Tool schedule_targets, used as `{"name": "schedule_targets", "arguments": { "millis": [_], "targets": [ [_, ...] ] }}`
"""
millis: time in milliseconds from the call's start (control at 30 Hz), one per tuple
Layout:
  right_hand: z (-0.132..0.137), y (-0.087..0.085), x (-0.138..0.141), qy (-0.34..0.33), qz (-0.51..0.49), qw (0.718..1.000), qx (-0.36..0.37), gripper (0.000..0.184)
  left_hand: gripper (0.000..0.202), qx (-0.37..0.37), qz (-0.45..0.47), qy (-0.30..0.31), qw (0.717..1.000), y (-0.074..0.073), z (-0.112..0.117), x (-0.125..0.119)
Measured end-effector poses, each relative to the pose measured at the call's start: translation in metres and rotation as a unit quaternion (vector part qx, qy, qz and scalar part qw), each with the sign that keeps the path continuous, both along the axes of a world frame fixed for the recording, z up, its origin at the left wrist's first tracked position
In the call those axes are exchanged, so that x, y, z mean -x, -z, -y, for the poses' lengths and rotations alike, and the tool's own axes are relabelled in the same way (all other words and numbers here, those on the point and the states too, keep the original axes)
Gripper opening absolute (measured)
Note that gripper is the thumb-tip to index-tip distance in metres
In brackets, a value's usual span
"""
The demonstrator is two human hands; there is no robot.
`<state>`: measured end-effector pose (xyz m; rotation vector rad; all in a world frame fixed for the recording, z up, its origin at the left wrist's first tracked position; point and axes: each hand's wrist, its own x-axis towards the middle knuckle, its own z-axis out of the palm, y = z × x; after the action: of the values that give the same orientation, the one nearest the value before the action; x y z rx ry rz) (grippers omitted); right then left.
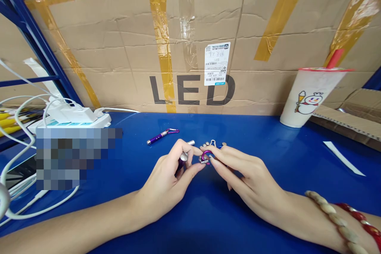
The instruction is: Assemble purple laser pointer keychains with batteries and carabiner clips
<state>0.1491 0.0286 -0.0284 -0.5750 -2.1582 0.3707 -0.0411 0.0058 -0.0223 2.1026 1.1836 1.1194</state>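
Observation:
My left hand (171,170) is closed around a small purple penlight (182,161), its silver end poking out between thumb and forefinger. At those fingertips is a purple carabiner clip (205,153) with a small metal piece at its base. My right hand (247,170) meets the left one there, its thumb and forefinger closed on the curved side of the clip. A silver loop shows behind the right fingertips, partly hidden. Beyond the left hand, a second purple penlight (156,138) lies on the blue table (202,214) with its own carabiner attached.
Left on the table stand a white power strip (101,121) with plugs and looping white cables (41,216). A tilted-looking drink cup (309,99) with a red straw is at the back right, near a white paper strip (343,158). A large cardboard box (119,55) rises behind.

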Motion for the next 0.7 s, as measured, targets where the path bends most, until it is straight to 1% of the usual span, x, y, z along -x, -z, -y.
{"name": "schedule_targets", "arguments": {
  "millis": [67,233,500,700],
  "targets": [
    [0.0009,-0.0004,0.0002,0.004,-0.001,1.000,0.002,0.029,0.023,-0.004,-0.001,-0.005,1.000,-0.0004,0.0003,-0.0001],
    [0.0030,-0.0023,0.0010,0.000,-0.001,1.000,0.014,0.028,0.025,-0.002,-0.007,0.013,1.000,-0.0024,0.0021,-0.0008],
    [0.0018,-0.0007,0.0013,-0.011,0.011,1.000,0.024,0.027,0.027,0.031,-0.016,0.026,0.999,-0.0051,0.0000,-0.0032],
    [0.0033,-0.0007,0.0022,-0.022,0.013,0.999,0.024,0.025,0.028,0.042,-0.012,0.040,0.998,-0.0068,-0.0010,-0.0038]
  ]
}}
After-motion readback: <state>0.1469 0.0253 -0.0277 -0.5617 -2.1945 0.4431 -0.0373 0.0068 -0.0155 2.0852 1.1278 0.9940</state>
